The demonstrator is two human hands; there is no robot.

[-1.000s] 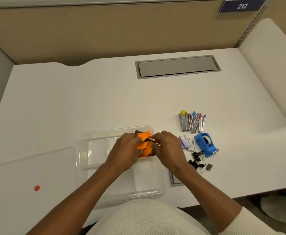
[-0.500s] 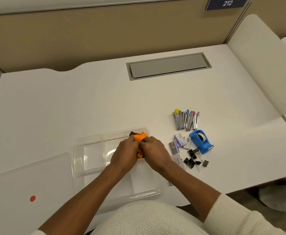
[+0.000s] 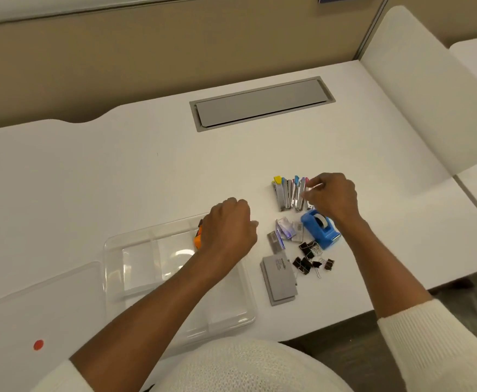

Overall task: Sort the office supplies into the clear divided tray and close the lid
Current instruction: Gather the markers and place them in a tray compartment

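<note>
The clear divided tray lies at the near edge of the desk, its lid flat on the desk to its left. My left hand rests curled over the tray's far right compartment and covers the orange and black pieces; only an orange edge shows. My right hand is at the right end of a row of mini staplers, fingers pinched on one. Below lie clear staple boxes, a blue tape dispenser, black binder clips and a grey flat box.
A grey cable hatch is set into the desk's far middle. A white rounded divider panel stands along the right side. A beige partition runs along the back. The lid carries a red dot.
My right hand has left the orange pieces in the tray and moved right to the mini staplers. My left hand stays over the tray. The camera has moved closer and turned left.
</note>
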